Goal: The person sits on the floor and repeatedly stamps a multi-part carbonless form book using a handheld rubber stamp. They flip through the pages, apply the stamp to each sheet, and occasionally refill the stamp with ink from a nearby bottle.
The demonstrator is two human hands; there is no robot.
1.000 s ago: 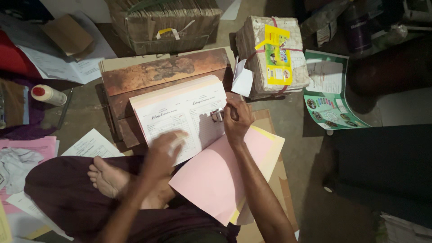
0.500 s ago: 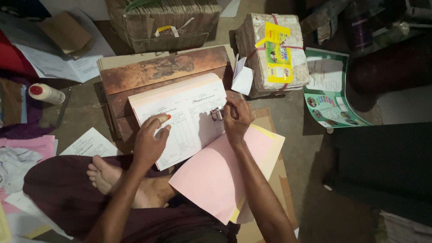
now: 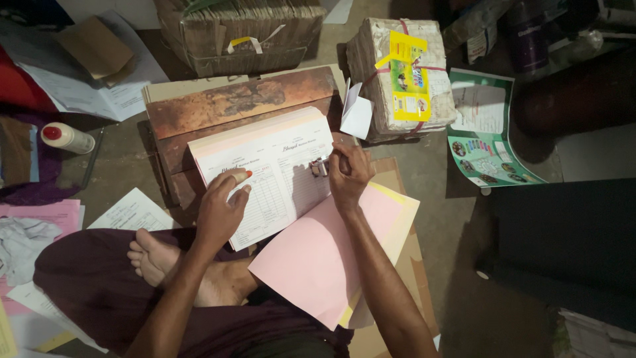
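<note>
The left hand (image 3: 222, 209) rests flat on the top white form of a pad of printed forms (image 3: 268, 172), its grip open with fingers spread on the paper. The right hand (image 3: 348, 174) has its grip closed on a small metal stamp (image 3: 320, 166), set upright on the form's right edge. The pad lies on a low wooden block (image 3: 232, 106); pink sheets (image 3: 318, 255) hang below it.

Small metal object (image 3: 320, 166) under right hand (image 3: 349, 174) too small to identify; bundle (image 3: 242, 30) cut off at top edge
</note>
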